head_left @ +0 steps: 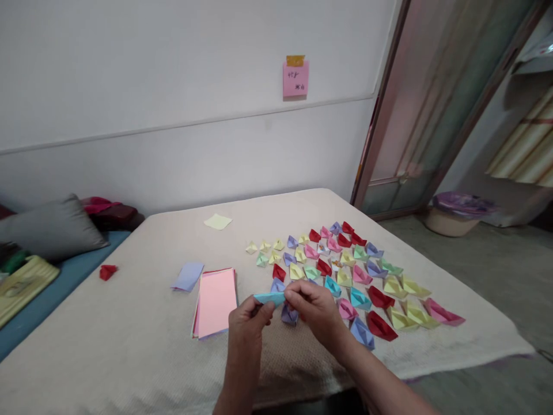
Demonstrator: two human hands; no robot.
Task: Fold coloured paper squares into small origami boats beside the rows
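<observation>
A light-blue folded paper piece point(269, 298), long and narrow, is held level above the near part of the bed. My left hand point(250, 323) pinches its left end between thumb and fingers. At its right end, the fingertips of my right hand point(313, 308) are closed on the paper. Behind and right of my hands stand rows of folded paper boats in several colours, among them a turquoise boat point(360, 298) and a red boat point(382, 325). A purple boat point(289, 314) sits partly hidden between my hands.
Left of my hands lies a stack of coloured paper point(218, 300), pink on top, beside purple sheets point(188, 276). A pale yellow sheet point(218, 221) lies farther back. At the far left are a crumpled red paper piece point(108, 271) and a grey pillow point(54, 227).
</observation>
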